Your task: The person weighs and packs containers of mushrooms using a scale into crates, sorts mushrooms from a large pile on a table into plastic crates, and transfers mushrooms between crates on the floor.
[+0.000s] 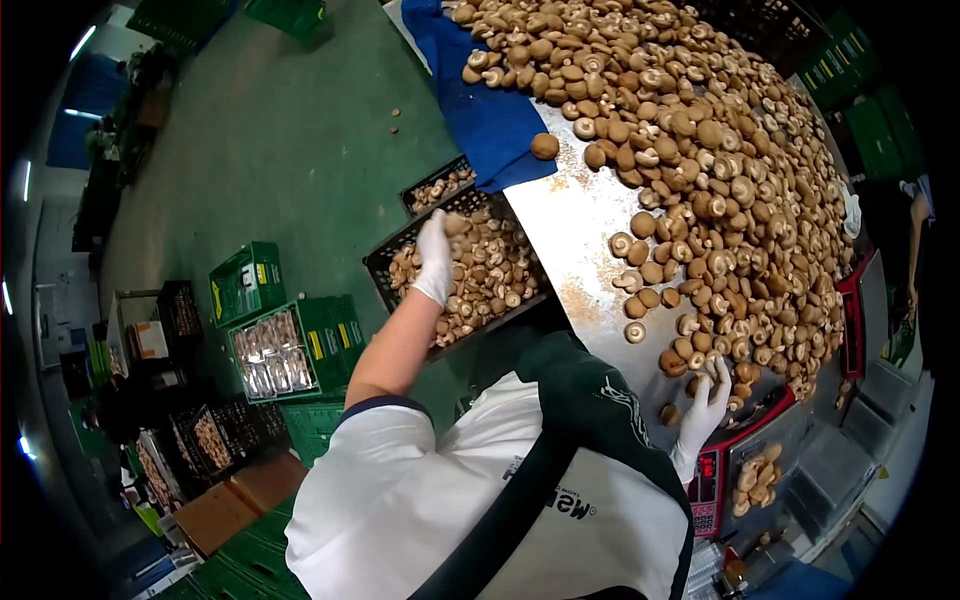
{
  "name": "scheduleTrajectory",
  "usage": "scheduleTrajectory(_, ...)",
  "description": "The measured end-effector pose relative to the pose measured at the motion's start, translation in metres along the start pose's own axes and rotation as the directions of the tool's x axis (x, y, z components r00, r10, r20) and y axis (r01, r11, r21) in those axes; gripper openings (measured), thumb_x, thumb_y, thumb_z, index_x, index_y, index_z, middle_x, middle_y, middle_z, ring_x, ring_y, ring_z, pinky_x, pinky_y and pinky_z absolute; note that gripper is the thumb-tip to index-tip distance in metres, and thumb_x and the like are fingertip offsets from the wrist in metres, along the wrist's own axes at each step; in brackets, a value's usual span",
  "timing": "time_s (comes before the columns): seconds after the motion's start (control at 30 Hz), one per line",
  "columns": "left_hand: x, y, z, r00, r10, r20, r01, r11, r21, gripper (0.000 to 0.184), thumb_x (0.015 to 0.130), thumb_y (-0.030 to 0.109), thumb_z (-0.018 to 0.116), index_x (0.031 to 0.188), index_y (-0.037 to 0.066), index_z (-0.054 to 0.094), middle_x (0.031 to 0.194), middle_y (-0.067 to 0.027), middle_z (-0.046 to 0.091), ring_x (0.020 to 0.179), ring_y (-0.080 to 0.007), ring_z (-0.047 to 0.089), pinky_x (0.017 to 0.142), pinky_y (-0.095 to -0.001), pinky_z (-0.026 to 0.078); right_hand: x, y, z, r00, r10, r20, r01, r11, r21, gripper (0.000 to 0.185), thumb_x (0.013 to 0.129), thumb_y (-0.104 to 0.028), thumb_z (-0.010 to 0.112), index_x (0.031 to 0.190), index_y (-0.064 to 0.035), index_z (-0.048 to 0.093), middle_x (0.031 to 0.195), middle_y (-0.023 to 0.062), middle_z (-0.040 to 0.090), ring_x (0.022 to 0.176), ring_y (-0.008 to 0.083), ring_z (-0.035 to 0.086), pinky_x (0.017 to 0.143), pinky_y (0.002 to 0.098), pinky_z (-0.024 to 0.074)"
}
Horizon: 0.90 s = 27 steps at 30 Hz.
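My left hand (434,258), in a white glove, reaches over a black crate (378,268) of brown mushrooms (485,270). Its fingers are curled at a mushroom (456,223) that looks slightly blurred; part of the grip is hidden. On the right, my gloved right hand (706,405) is at the near edge of a large mushroom heap (690,150) on a metal table (575,230). Its fingers are apart, close to a few mushrooms (673,362). Beside that hand stands a red scale (706,490) with a small mushroom pile (757,480) on its plate.
A blue cloth (480,110) hangs over the table's left edge. Green crates (250,283) stand on the floor at left, one with wrapped packs (272,355). Clear plastic trays (830,465) and another red scale (850,315) are at right. Another person's arm (916,235) shows at far right.
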State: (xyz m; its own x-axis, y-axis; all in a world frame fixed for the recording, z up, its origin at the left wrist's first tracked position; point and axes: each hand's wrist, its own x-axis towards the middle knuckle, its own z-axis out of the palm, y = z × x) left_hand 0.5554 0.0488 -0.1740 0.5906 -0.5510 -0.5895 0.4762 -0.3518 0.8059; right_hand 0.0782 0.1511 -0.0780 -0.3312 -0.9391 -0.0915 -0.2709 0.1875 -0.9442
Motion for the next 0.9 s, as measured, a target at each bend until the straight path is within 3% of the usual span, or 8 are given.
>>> scheduleTrajectory(0.13, 0.092, 0.017, -0.033, 0.981, 0.169, -0.096, -0.168, 0.986, 0.019, 0.036, 0.097, 0.042, 0.052, 0.103, 0.007, 0.062, 0.086, -0.0054, 0.064, 0.062, -0.0173, 0.061, 0.052, -0.0296, 0.047, 0.002, -0.025, 0.022, 1.0, 0.02, 0.02, -0.017, 0.994, -0.108, 0.034, 0.097, -0.005, 0.052, 0.13, 0.0006, 0.053, 0.12, 0.0127, 0.061, 0.107, 0.0182, 0.059, 0.097, 0.029, 0.0439)
scheduleTrajectory(0.3, 0.195, -0.003, -0.036, 0.988, -0.154, 0.022, 0.155, 0.986, -0.056, 0.033, 0.09, 0.033, 0.064, 0.109, 0.007, 0.065, 0.099, -0.007, 0.066, 0.082, -0.0186, 0.064, 0.064, -0.0325, 0.053, -0.006, -0.028, 0.027, 1.0, -0.002, -0.009, 0.001, 0.987, -0.16, 0.029, 0.093, -0.003, 0.058, 0.122, 0.0008, 0.059, 0.107, 0.0086, 0.065, 0.093, 0.0138, 0.06, 0.087, 0.0254, 0.0472)
scheduleTrajectory(0.4, 0.163, -0.014, -0.004, 0.88, 0.474, 0.025, -0.46, 0.841, 0.284, 0.031, 0.092, 0.019, 0.063, 0.117, 0.0, 0.061, 0.106, -0.0079, 0.064, 0.085, -0.0139, 0.061, 0.072, -0.0272, 0.05, -0.025, -0.009, 0.009, 0.991, 0.126, -0.032, -0.13, 0.977, -0.168, 0.031, 0.091, -0.003, 0.06, 0.122, -0.0017, 0.06, 0.104, 0.0064, 0.064, 0.086, 0.0101, 0.06, 0.081, 0.0236, 0.0485)
scheduleTrajectory(0.47, 0.067, 0.012, 0.053, 0.895, 0.439, 0.079, -0.443, 0.895, 0.051, 0.029, 0.096, 0.015, 0.058, 0.121, 0.0, 0.058, 0.11, -0.0078, 0.063, 0.09, -0.0139, 0.06, 0.078, -0.0261, 0.049, -0.04, 0.012, -0.003, 0.972, 0.209, -0.108, -0.228, 0.95, -0.212, 0.031, 0.089, -0.003, 0.062, 0.12, -0.0021, 0.06, 0.093, 0.0027, 0.061, 0.075, 0.0061, 0.053, 0.072, 0.0203, 0.0465)
scheduleTrajectory(0.53, 0.049, 0.008, 0.079, 0.784, 0.561, 0.265, -0.618, 0.747, 0.246, 0.028, 0.099, 0.013, 0.052, 0.125, 0.002, 0.056, 0.112, -0.0078, 0.062, 0.089, -0.0133, 0.059, 0.076, -0.0237, 0.05, -0.053, 0.024, -0.013, 0.943, 0.302, -0.138, -0.322, 0.932, -0.165, 0.03, 0.088, -0.002, 0.062, 0.118, -0.002, 0.061, 0.091, 0.0016, 0.06, 0.074, 0.0054, 0.051, 0.07, 0.0196, 0.0459)
scheduleTrajectory(0.63, -0.016, 0.01, 0.134, 0.769, 0.414, 0.487, -0.527, 0.841, 0.118, 0.029, 0.099, 0.013, 0.051, 0.124, 0.001, 0.057, 0.114, -0.0086, 0.063, 0.091, -0.0133, 0.06, 0.077, -0.0233, 0.05, -0.066, 0.036, -0.017, 0.945, 0.279, -0.17, -0.312, 0.925, -0.218, 0.025, 0.085, -0.003, 0.066, 0.11, -0.002, 0.064, 0.084, 0.0023, 0.062, 0.072, 0.0077, 0.056, 0.069, 0.0223, 0.0477)
scheduleTrajectory(0.73, -0.056, -0.006, 0.18, 0.524, 0.482, 0.702, -0.776, 0.611, 0.16, 0.027, 0.098, 0.012, 0.052, 0.12, -0.001, 0.06, 0.114, -0.0109, 0.065, 0.102, -0.0173, 0.06, 0.089, -0.0291, 0.048, -0.065, 0.041, -0.011, 0.95, 0.29, -0.116, -0.311, 0.908, -0.28, 0.023, 0.084, -0.007, 0.068, 0.106, -0.0046, 0.066, 0.083, 0.0072, 0.065, 0.073, 0.0134, 0.061, 0.071, 0.0267, 0.0498)
scheduleTrajectory(0.9, -0.127, -0.044, 0.229, 0.391, 0.215, 0.895, -0.683, 0.72, 0.125, 0.024, 0.095, 0.008, 0.055, 0.117, 0.0, 0.062, 0.112, -0.0097, 0.066, 0.104, -0.0167, 0.061, 0.092, -0.0285, 0.046, -0.031, 0.059, -0.016, 0.926, 0.228, -0.302, -0.284, 0.946, -0.156, 0.021, 0.088, -0.01, 0.062, 0.108, -0.0036, 0.064, 0.098, 0.0121, 0.067, 0.093, 0.021, 0.065, 0.084, 0.0301, 0.0493)
